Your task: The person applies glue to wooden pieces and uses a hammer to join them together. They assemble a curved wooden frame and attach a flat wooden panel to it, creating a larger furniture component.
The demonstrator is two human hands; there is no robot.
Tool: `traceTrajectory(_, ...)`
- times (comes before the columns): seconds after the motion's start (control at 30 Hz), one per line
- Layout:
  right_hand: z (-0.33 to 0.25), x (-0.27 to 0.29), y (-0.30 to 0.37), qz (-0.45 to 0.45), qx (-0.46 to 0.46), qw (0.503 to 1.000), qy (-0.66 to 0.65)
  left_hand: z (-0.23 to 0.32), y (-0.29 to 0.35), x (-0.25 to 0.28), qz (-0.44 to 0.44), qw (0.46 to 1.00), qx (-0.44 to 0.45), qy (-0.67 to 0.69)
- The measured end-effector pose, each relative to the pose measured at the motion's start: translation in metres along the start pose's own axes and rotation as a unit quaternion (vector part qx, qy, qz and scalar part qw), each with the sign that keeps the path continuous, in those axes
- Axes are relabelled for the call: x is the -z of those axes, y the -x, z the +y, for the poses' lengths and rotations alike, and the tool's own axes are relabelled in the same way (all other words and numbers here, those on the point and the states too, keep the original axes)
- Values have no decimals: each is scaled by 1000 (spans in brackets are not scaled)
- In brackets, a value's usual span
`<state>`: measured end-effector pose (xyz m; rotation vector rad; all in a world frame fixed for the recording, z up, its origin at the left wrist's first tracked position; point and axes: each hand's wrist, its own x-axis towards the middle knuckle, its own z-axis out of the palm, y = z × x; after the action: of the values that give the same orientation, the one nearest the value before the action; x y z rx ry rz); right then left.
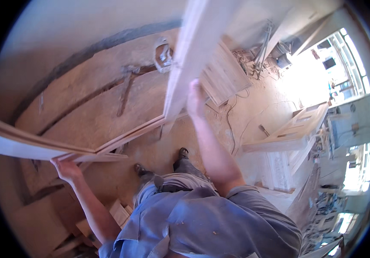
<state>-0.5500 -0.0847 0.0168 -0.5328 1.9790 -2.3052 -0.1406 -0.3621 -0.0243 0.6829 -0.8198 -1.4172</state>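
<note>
A large U-shaped wooden door frame [130, 133] stands before me, two long uprights joined by a short grooved crosspiece. My left hand [67, 170] is closed on the lower edge of the left upright, close to its corner with the crosspiece. On the right, my right hand [196, 102] grips the edge of the wide pale upright [189, 56], thumb pointing up along it. The fingers of that hand are partly hidden behind the wood. The far ends of both uprights run out of view or blur.
Beyond the frame are a wooden trestle [127, 92] and a white container [162, 56]. A slatted panel [223, 71] leans behind the right upright. Cords [230, 122] cross the dusty floor. To the right stands a bench with a panelled door [292, 131]; wood offcuts [118, 213] lie at lower left.
</note>
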Motion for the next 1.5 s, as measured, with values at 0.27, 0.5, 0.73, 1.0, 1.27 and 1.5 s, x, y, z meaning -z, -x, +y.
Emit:
traceTrajectory(0.27, 61, 52, 28, -165, -74, 959, 218, -31, -10, 34, 81, 974, 56, -202)
traceTrajectory(0.5, 145, 232, 78, -127, -441, 833, 310, -117, 136, 89, 129, 852, 206, -464)
traceTrajectory(0.73, 215, 370, 28, -46, -450, 838, 305, -177, 268, -181, -251, 762, 421, -424)
traceTrajectory(1.0, 203, 384, -87, 96, -502, 859, 22, -313, 281, -311, -346, 759, 478, -276)
traceTrajectory(1.27, 254, 362, -153, 71, -596, 788, -138, -455, 329, -402, -160, 744, 552, -340)
traceTrajectory(1.5, 247, 354, -168, 47, -647, 753, -107, -509, 361, -451, -85, 777, 537, -316)
